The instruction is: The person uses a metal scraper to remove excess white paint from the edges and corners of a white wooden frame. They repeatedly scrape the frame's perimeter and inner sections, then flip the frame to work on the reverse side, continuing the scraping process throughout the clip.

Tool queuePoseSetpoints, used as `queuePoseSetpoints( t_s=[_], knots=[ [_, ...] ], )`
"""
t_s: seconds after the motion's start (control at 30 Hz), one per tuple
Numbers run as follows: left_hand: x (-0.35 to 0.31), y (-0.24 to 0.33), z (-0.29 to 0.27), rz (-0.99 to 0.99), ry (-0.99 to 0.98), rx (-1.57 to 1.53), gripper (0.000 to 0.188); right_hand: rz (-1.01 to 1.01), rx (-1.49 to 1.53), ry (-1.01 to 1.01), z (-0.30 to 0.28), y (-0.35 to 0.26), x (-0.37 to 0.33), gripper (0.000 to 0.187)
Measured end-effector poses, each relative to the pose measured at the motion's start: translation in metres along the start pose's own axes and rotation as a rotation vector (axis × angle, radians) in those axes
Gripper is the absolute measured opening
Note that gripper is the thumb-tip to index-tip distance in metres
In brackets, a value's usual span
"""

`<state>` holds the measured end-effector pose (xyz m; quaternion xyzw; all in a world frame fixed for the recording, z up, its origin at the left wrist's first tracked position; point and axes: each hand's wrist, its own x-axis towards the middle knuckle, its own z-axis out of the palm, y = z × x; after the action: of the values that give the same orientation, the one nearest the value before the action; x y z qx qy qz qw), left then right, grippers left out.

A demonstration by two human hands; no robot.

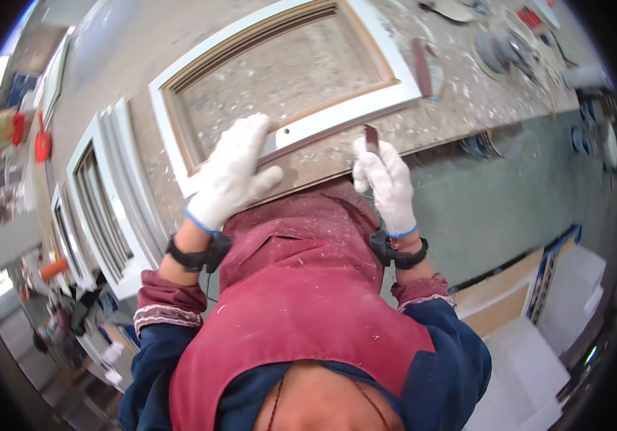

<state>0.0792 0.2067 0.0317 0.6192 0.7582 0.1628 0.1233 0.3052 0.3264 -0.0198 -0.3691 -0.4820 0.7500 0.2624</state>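
Observation:
A white frame (324,129) with a brown inner edge lies flat on the paint-specked workbench (466,113) in front of me. My left hand (235,169), in a white knit glove, rests flat on its near left corner with the fingers stretched out and the thumb apart. In my right hand (389,183), gloved as well, a small dark red-brown flat piece (372,138) is pinched and sticks up past the fingers. That hand hovers by the bench's near edge, apart from the frame; most of the piece's lower end is hidden by the glove.
Several similar white frames (111,208) stand at the left. Beyond the frame's right end lies a tool with a dark red handle (420,66). Farther right sit a grey roll (492,53) and loose strands. White boards (524,366) lie at the lower right.

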Motion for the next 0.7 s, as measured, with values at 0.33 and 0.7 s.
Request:
queuePoseSetpoints(
  t_s=[0.33, 0.7],
  knots=[
    [-0.013, -0.020, 0.017, 0.090, 0.109, 0.070, 0.063, -0.123, 0.039, 0.347, -0.028, 0.010, -0.020, 0.014],
    [-0.063, -0.012, -0.100, 0.269, -0.029, 0.257, 0.049, -0.333, 0.043, -0.030, -0.049, -0.031, 0.022, 0.043]
  ],
)
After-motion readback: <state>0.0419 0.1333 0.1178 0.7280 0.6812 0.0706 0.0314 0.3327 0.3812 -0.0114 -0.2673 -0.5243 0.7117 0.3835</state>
